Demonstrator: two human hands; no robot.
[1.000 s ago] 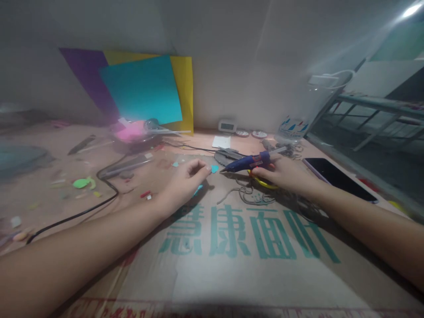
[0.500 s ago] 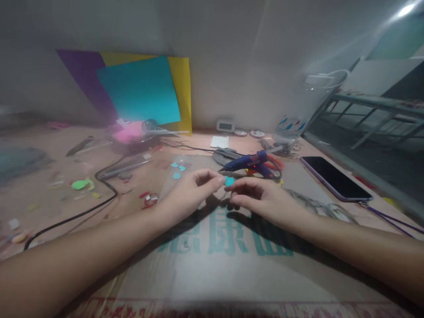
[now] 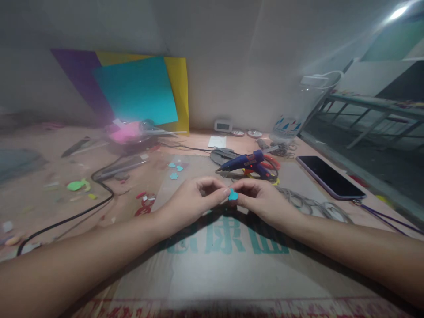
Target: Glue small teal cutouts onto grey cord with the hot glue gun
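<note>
Left grip [image 3: 195, 196] and right grip [image 3: 267, 201] pinch a turquoise piece [image 3: 233, 195] near a glue gun [image 3: 243, 162].

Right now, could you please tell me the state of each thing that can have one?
Small flat turquoise piece: held in a pinch
Left hand: pinching it
Right hand: pinching it
Dark-blue plastic glue gun: unheld, red light lit
Flat rectangular black phone: screen up, dark
Large turquoise rectangular sheet: upright
White rectangular display device: upright, reading unclear

A pinkish table [image 3: 59, 205] bears a cardboard sheet [image 3: 215, 278], a phone [image 3: 331, 176], a black cord [image 3: 113, 193] and a white display [image 3: 223, 126].
</note>
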